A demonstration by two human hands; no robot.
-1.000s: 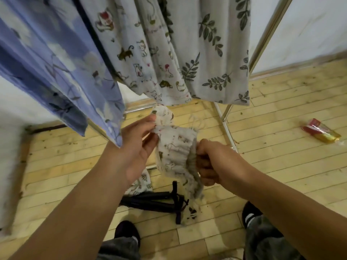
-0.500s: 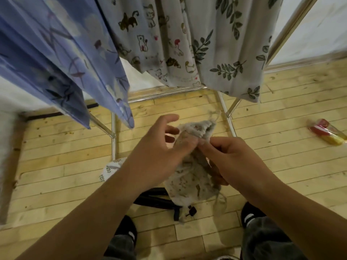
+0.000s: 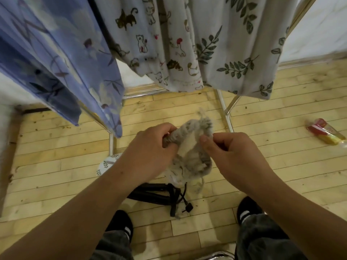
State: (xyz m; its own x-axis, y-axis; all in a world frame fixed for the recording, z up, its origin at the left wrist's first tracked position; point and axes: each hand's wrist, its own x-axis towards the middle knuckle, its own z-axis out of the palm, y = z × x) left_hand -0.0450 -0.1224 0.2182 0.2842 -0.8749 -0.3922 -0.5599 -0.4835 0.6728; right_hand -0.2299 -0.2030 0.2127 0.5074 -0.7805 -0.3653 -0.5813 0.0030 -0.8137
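The small printed cloth (image 3: 189, 152) sits bunched up at the centre of the frame, between my two hands. A second ago it hung long and slack from my left hand's pinch. Now I have gathered it, and its puckered, frayed rim faces up at me. My left hand (image 3: 150, 152) grips the left side of that rim with curled fingers, and my right hand (image 3: 234, 154) pinches the right side under the thumb. I judge I am finding the edges so I can spread it out.

Above, the blue flowered cloth (image 3: 56, 59), the cat-print cloth (image 3: 150, 44) and the leaf-print cloth (image 3: 234, 44) fill the top of the frame, leaving little open room on the rack. A rack leg (image 3: 224, 111) stands just beyond my hands. Below them a black strap (image 3: 155, 194) lies on the wooden floor (image 3: 56, 166) near my shoes, where I could trip on it. A leaf-print piece (image 3: 107, 164) lies at lower left of my left hand, and a red and yellow packet (image 3: 326, 134) lies at far right.
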